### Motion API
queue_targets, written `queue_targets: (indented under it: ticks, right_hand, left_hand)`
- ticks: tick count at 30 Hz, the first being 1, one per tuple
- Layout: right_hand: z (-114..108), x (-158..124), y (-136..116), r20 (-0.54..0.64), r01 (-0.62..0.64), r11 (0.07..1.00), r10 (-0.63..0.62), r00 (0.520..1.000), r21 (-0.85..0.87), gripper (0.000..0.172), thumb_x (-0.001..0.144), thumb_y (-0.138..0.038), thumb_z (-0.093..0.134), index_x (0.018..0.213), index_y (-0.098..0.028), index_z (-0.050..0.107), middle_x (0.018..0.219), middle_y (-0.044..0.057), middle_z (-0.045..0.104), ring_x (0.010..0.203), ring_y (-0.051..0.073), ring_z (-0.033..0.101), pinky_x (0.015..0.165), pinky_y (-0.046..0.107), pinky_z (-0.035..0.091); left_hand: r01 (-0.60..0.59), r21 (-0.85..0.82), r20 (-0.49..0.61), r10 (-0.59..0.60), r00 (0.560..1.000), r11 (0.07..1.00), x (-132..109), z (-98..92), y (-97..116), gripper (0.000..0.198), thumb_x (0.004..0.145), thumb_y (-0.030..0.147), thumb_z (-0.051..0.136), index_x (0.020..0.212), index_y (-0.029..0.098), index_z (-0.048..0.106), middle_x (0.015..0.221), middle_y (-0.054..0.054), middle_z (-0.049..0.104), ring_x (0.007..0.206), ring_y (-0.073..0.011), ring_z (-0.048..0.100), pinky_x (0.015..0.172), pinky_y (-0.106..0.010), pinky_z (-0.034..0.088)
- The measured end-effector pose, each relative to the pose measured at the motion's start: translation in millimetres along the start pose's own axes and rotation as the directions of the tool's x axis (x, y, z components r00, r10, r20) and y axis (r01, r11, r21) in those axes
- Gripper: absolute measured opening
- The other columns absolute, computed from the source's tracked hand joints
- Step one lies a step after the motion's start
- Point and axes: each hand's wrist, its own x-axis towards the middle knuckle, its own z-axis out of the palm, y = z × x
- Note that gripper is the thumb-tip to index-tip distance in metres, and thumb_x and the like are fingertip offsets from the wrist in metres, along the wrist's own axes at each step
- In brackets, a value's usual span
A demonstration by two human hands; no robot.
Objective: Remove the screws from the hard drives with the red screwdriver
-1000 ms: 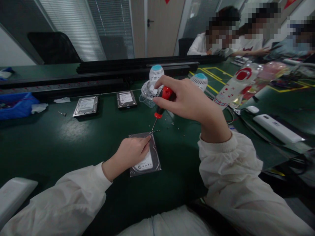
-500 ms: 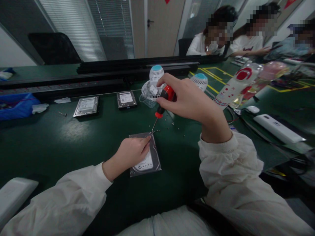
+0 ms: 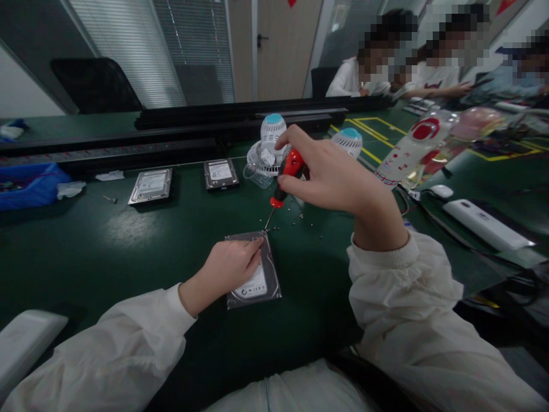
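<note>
A dark hard drive point(image 3: 270, 273) with a white label lies flat on the green table. Across its upper left part rests my left hand point(image 3: 234, 263), holding it down with the index finger stretched toward the far right corner; the other fingers are partly hidden. My right hand point(image 3: 326, 169) is closed round the red and black handle of a screwdriver point(image 3: 278, 197). The screwdriver leans, and its tip meets the drive's far right corner. Several tiny screws point(image 3: 301, 216) lie scattered just beyond that corner.
Two more hard drives, one left point(image 3: 151, 186) and one central point(image 3: 220, 173), lie farther back. Behind my right hand are white fans point(image 3: 273, 129). A blue bin point(image 3: 32, 186) stands left. Bottles point(image 3: 407, 149), a mouse point(image 3: 441, 191) and a power strip point(image 3: 486, 223) lie right. People sit beyond.
My right hand has turned and shifted slightly to the right on the screwdriver handle. The tip stays at the same corner. My left hand and the drive have barely moved.
</note>
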Motion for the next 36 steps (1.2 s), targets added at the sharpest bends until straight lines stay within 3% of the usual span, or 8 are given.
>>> queue_targets:
  ticks: [3, 11, 16, 22, 27, 32, 34, 36]
  right_hand:
    - [0.6, 0.1, -0.3, -0.015, -0.03, 1.0, 0.03, 0.999, 0.009, 0.038, 0.096, -0.049, 0.056, 0.119, -0.02, 0.059, 0.079, 0.003, 0.06, 0.069, 0.018, 0.049, 0.068, 0.033, 0.033]
    - [1.4, 0.7, 1.0, -0.032, 0.013, 0.997, -0.011, 0.999, 0.072, 0.042, 0.082, -0.028, 0.061, 0.122, -0.019, 0.052, 0.084, 0.002, 0.061, 0.069, 0.017, 0.049, 0.069, 0.034, 0.033]
    - [0.3, 1.4, 1.4, -0.011, -0.019, 0.998, 0.02, 1.0, 0.067, 0.03, 0.094, -0.046, 0.057, 0.109, -0.02, 0.058, 0.086, 0.004, 0.063, 0.071, 0.018, 0.05, 0.069, 0.034, 0.033]
    - [1.0, 0.8, 1.0, -0.01, -0.005, 0.996, 0.006, 1.0, 0.087, 0.042, 0.084, -0.029, 0.061, 0.124, -0.018, 0.054, 0.083, 0.002, 0.06, 0.07, 0.018, 0.049, 0.069, 0.034, 0.032]
    - [0.0, 0.7, 1.1, 0.004, -0.007, 0.995, 0.006, 1.0, 0.103, 0.033, 0.092, -0.044, 0.06, 0.113, -0.018, 0.059, 0.092, 0.006, 0.066, 0.075, 0.019, 0.052, 0.07, 0.034, 0.034]
    - [-1.6, 0.4, 1.0, -0.001, 0.017, 0.994, -0.017, 1.0, 0.107, 0.044, 0.082, -0.029, 0.065, 0.124, -0.015, 0.058, 0.094, 0.006, 0.066, 0.077, 0.019, 0.052, 0.07, 0.034, 0.034]
    - [-2.3, 0.1, 0.7, 0.021, 0.038, 0.991, -0.041, 0.999, 0.127, 0.049, 0.083, -0.032, 0.066, 0.127, -0.014, 0.057, 0.094, 0.006, 0.066, 0.077, 0.018, 0.052, 0.071, 0.034, 0.034]
    - [-2.0, 0.4, 1.0, 0.02, 0.048, 0.988, -0.051, 0.998, 0.144, 0.039, 0.088, -0.04, 0.065, 0.119, -0.017, 0.06, 0.092, 0.005, 0.065, 0.076, 0.018, 0.053, 0.071, 0.034, 0.035]
  left_hand:
    - [0.0, 0.013, -0.004, 0.0, 1.0, 1.0, -0.5, 0.5, -0.7, 0.037, 0.107, 0.025, 0.052, 0.136, 0.011, 0.072, 0.109, -0.016, 0.082, 0.088, -0.0256, 0.081, 0.074, -0.035, 0.064]
    - [-0.002, 0.005, -0.008, 0.002, 1.0, 1.0, -1.0, 2.1, -0.9, 0.037, 0.107, 0.024, 0.052, 0.136, 0.011, 0.072, 0.107, -0.014, 0.083, 0.086, -0.0229, 0.08, 0.073, -0.032, 0.063]
    - [0.0, 0.004, -0.011, 0.0, 1.0, 1.0, -0.6, 1.5, -0.7, 0.038, 0.108, 0.025, 0.051, 0.136, 0.011, 0.072, 0.108, -0.015, 0.082, 0.085, -0.0237, 0.08, 0.071, -0.033, 0.063]
    - [0.005, 0.03, 0.002, -0.005, 1.0, 1.0, 0.4, -0.2, 0.1, 0.038, 0.108, 0.025, 0.05, 0.137, 0.012, 0.071, 0.107, -0.014, 0.083, 0.083, -0.0227, 0.08, 0.068, -0.031, 0.062]
    - [0.006, 0.008, -0.014, -0.006, 1.0, 1.0, -0.2, 0.9, -1.3, 0.038, 0.108, 0.025, 0.05, 0.137, 0.012, 0.07, 0.107, -0.014, 0.082, 0.08, -0.0214, 0.079, 0.064, -0.029, 0.06]
    - [0.016, 0.018, -0.001, -0.016, 1.0, 1.0, 0.1, 0.8, 0.1, 0.039, 0.109, 0.026, 0.049, 0.14, 0.013, 0.068, 0.106, -0.014, 0.082, 0.079, -0.0221, 0.079, 0.064, -0.029, 0.06]
    - [0.022, 0.041, 0.012, -0.022, 1.0, 0.999, 0.7, 0.5, 1.1, 0.041, 0.109, 0.027, 0.049, 0.143, 0.013, 0.066, 0.105, -0.014, 0.082, 0.079, -0.023, 0.079, 0.065, -0.031, 0.06]
    - [0.03, 0.057, 0.028, -0.032, 0.999, 0.998, 1.5, 0.4, 1.9, 0.042, 0.109, 0.028, 0.049, 0.145, 0.014, 0.064, 0.107, -0.013, 0.081, 0.08, -0.0233, 0.079, 0.066, -0.031, 0.06]
